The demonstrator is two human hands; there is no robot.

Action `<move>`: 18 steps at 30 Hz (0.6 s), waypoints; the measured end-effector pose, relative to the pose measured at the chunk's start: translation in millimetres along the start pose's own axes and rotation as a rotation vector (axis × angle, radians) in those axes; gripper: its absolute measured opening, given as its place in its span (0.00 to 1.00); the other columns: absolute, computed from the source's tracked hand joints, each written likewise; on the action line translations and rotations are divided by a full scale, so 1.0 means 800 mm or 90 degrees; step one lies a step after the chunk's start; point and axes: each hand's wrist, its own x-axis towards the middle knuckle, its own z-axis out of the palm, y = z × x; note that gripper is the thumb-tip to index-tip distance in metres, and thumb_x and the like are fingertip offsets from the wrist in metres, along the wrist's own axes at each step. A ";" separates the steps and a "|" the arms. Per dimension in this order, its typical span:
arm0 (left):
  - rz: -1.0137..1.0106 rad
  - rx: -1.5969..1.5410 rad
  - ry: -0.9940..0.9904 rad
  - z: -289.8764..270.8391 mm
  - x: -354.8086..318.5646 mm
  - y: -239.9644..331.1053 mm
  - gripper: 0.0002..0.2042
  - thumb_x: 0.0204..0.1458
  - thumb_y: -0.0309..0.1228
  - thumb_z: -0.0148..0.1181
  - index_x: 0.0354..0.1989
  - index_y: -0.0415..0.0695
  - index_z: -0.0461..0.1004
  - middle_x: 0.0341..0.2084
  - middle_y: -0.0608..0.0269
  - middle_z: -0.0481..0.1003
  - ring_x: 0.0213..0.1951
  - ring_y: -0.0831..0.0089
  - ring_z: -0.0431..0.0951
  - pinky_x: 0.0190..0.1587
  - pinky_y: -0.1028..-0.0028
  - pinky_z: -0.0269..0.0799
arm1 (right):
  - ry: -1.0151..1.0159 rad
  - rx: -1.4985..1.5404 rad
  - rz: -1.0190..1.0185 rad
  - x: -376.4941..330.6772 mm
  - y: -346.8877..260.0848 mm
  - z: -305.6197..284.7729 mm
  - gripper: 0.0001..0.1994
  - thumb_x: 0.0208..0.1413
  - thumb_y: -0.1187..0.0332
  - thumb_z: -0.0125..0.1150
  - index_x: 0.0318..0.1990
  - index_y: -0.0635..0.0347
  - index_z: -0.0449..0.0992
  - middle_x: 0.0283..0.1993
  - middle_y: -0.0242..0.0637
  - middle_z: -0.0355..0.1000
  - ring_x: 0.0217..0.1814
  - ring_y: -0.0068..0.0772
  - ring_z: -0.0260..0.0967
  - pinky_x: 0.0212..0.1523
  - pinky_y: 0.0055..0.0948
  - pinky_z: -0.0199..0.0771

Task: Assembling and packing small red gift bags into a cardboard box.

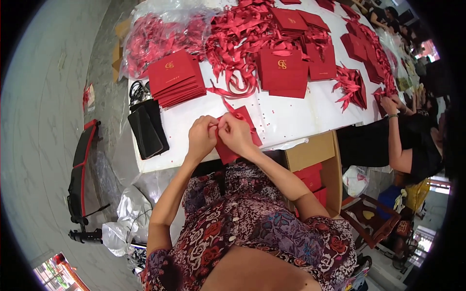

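Note:
At the table's near edge lies a small flat red paper bag (251, 127), partly covered by my hands. A red ribbon (228, 105) runs from its upper part, beside my right knuckles. My left hand (203, 137) is closed in a pinch at the bag's left edge; what its fingertips hold is hidden. Close against it, my right hand (236, 136) is also closed, its fingers bent over the bag and its thumb and forefinger meeting the left fingertips. It seems to grip the ribbon, though the fingers cover the spot.
Stacked red bags (177, 80) and more bags (283, 72) stand beyond my hands. Loose red ribbons (233, 46) are heaped at the back. A black pouch (147, 130) lies left. An open cardboard box (310, 153) stands by my right arm. A co-worker's arm (395, 138) reaches in at right.

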 end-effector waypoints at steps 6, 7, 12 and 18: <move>-0.059 -0.048 -0.070 -0.007 0.011 0.001 0.06 0.46 0.19 0.57 0.34 0.40 0.75 0.28 0.53 0.75 0.32 0.57 0.77 0.36 0.64 0.72 | 0.005 0.004 -0.024 0.007 0.008 -0.002 0.07 0.51 0.72 0.62 0.34 0.60 0.69 0.29 0.45 0.73 0.32 0.52 0.72 0.31 0.46 0.70; -0.092 -0.058 -0.091 -0.010 0.011 0.001 0.06 0.47 0.20 0.57 0.34 0.40 0.76 0.29 0.53 0.76 0.32 0.58 0.78 0.35 0.64 0.72 | 0.008 0.003 -0.026 0.008 0.006 -0.007 0.07 0.51 0.72 0.62 0.34 0.60 0.69 0.29 0.45 0.73 0.32 0.52 0.72 0.31 0.46 0.70; -0.092 -0.026 -0.131 -0.014 0.010 0.000 0.06 0.48 0.20 0.57 0.35 0.39 0.75 0.30 0.52 0.76 0.31 0.61 0.77 0.35 0.67 0.73 | 0.009 -0.228 -0.154 0.013 0.001 -0.024 0.13 0.44 0.63 0.71 0.32 0.58 0.74 0.30 0.41 0.73 0.36 0.47 0.71 0.35 0.42 0.69; -0.049 -0.062 -0.161 -0.029 0.019 0.007 0.07 0.48 0.24 0.63 0.36 0.40 0.75 0.27 0.56 0.73 0.28 0.63 0.72 0.35 0.69 0.71 | -0.114 -0.153 -0.124 0.040 0.025 -0.044 0.13 0.49 0.57 0.66 0.29 0.58 0.79 0.31 0.44 0.73 0.37 0.48 0.71 0.40 0.43 0.68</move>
